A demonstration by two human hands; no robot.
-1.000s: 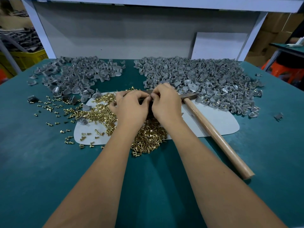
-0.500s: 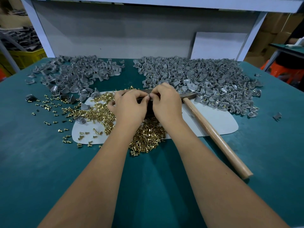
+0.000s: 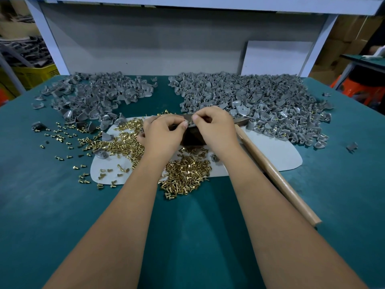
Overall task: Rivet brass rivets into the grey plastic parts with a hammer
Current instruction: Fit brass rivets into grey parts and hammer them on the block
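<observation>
My left hand (image 3: pixel 163 133) and my right hand (image 3: pixel 215 127) meet fingertip to fingertip over a dark block (image 3: pixel 192 136) on the pale mat (image 3: pixel 277 155). Between the tips they pinch a small grey plastic part (image 3: pixel 190 122); whether a rivet is in it is too small to tell. Loose brass rivets (image 3: pixel 185 172) lie heaped under my wrists and scattered to the left (image 3: pixel 62 134). The hammer (image 3: pixel 275 174) lies to the right of my right arm, wooden handle toward me, head hidden behind my right hand.
Two heaps of grey plastic parts lie at the back, a smaller left heap (image 3: pixel 93 97) and a bigger right heap (image 3: pixel 260 105). The green table (image 3: pixel 187 236) ends at a grey back panel (image 3: pixel 145 49). A yellow crate (image 3: pixel 31 74) stands far left.
Both hands stay over the block; the fingertips have shifted slightly on the small grey part. The hammer has not moved.
</observation>
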